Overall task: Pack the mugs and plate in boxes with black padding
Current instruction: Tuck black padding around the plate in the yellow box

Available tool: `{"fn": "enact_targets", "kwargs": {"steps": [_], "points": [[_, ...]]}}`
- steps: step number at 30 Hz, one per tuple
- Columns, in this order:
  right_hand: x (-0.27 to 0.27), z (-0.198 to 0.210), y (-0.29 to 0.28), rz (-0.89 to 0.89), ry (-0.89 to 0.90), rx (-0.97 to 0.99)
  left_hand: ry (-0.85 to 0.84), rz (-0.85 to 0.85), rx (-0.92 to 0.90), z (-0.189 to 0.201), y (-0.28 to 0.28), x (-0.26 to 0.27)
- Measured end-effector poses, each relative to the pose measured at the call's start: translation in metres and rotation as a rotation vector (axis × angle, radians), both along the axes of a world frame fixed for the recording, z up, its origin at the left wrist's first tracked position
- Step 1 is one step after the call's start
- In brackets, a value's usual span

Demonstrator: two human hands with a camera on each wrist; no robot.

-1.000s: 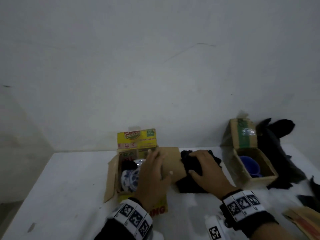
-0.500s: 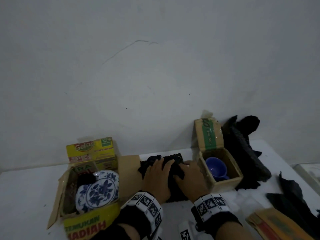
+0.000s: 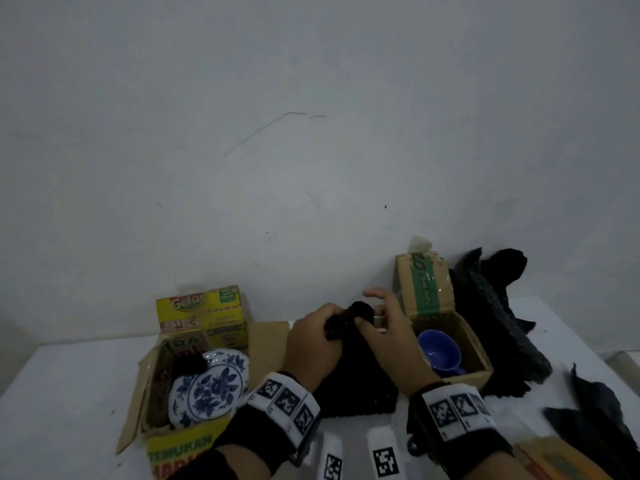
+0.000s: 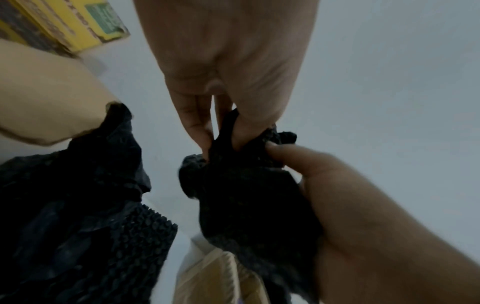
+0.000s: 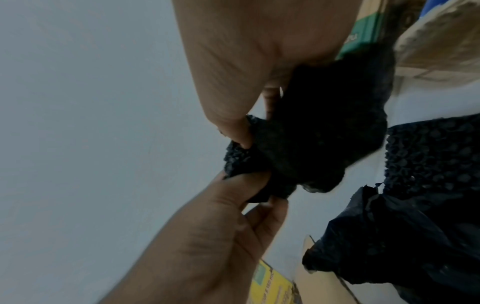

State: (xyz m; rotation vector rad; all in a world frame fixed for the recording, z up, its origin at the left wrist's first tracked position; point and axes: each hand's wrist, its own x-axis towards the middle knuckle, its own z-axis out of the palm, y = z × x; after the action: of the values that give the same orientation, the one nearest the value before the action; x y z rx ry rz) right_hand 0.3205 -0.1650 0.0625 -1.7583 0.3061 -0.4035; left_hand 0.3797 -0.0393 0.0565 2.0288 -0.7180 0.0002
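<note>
Between the two boxes, my left hand (image 3: 325,327) and right hand (image 3: 370,320) both pinch the bunched top of a black padding sheet (image 3: 360,386) and hold it raised off the white table (image 3: 69,393). In the left wrist view my left fingertips (image 4: 205,142) clamp the black padding (image 4: 246,185). In the right wrist view the thumb of my right hand (image 5: 254,139) presses the padding (image 5: 311,133). A blue-and-white plate (image 3: 211,386) leans in the open yellow box (image 3: 180,448) at the left. A blue mug (image 3: 440,351) lies in the small brown box (image 3: 481,372) at the right.
More black padding (image 3: 495,317) is heaped against the wall right of the brown box, with loose pieces (image 3: 595,410) near the table's right edge. Flat cardboard (image 3: 554,462) lies at the bottom right. The yellow box's flap (image 3: 266,344) spreads toward my left hand.
My left hand left the yellow box's flap and joined the right on the padding. Both hands have since gathered its top and lifted it toward the wall.
</note>
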Motion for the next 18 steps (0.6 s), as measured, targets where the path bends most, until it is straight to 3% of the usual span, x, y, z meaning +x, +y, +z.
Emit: {"fn": "enact_targets", "kwargs": {"steps": [3,8,14,18], "points": [[-0.002,0.008,0.013,0.047,-0.011,-0.127,0.158,0.014,-0.194,0.017,0.018,0.001],[0.009,0.025,0.048,0.207,0.108,0.352,0.353,0.023,-0.423,0.041,0.057,-0.004],[0.026,0.036,0.101,0.221,0.004,0.252,0.276,0.042,-0.243,0.048,0.116,0.005],[0.045,0.032,0.131,0.170,0.014,0.288,0.577,-0.065,-0.294,0.056,0.157,0.009]]}}
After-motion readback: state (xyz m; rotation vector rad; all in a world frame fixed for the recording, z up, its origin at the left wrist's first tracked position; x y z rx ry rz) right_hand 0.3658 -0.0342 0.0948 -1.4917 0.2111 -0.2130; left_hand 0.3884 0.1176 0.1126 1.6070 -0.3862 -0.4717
